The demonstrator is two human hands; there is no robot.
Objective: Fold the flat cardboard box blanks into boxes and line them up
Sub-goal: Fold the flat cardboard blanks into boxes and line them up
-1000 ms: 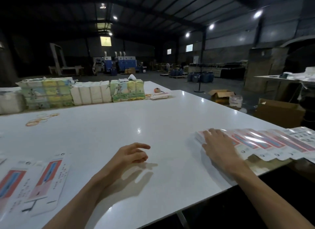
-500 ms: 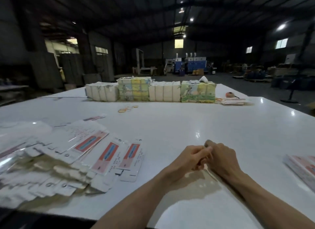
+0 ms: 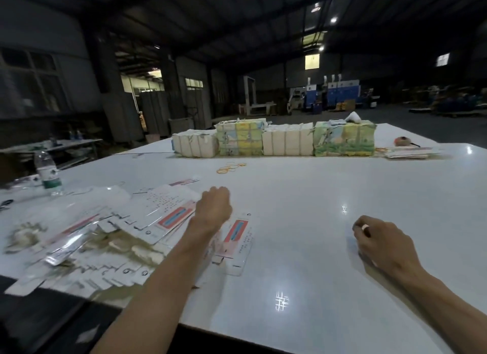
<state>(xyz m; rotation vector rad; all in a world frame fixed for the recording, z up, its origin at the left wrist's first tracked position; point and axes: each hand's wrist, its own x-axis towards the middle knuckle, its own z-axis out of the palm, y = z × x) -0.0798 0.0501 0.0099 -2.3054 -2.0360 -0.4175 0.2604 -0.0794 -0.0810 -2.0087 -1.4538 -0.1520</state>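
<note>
Head view: fetching step, my left hand (image 3: 214,208) over flat white-and-red cardboard blanks (image 3: 171,218), right hand (image 3: 382,244) curled; grips I cannot tell; next, lift one.

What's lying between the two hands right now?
Head view: one flat blank just right of the left hand; beyond it bare table up to the right hand.

White table (image 3: 303,195) w/ flat box blanks (image 3: 147,222), bundled stacks (image 3: 274,141), rubber bands (image 3: 232,167), water bottle (image 3: 48,173).
</note>
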